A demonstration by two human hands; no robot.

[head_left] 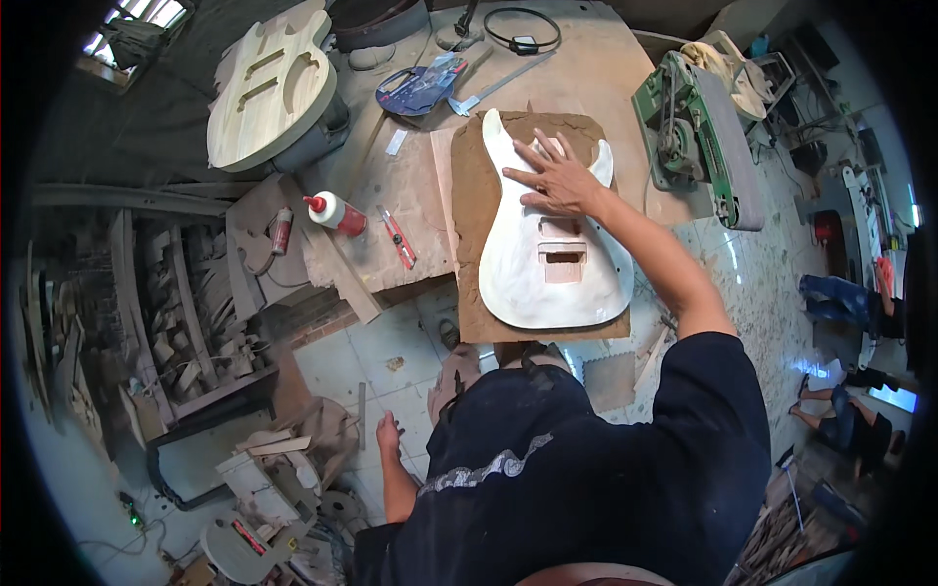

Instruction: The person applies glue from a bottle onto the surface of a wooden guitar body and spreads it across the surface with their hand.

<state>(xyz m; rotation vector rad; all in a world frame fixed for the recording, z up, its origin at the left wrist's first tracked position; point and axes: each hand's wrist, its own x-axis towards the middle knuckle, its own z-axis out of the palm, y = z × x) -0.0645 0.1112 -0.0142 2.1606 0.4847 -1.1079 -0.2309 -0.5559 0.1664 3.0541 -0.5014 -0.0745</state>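
A white electric guitar body [510,278] lies flat on a brown board [469,220] at the bench's front edge. Its horns point away from me, and bare pinkish wood shows in its rectangular cutouts. My right hand [562,181] rests palm down on the body's upper part, fingers spread, gripping nothing. Down at my left side, away from the bench, hangs my left hand [389,433]; its fingers look loosely apart, with nothing visible in them. Left of the board are a red utility knife [399,240] and a white glue bottle with a red cap [337,213].
An unpainted guitar body [234,122] stands at the far left. A caliper [498,86] and a blue package [420,90] lie behind the board. A green belt sander [684,137] is at right. Wood offcuts [210,322] fill a rack at left. Other people [850,420] are at far right.
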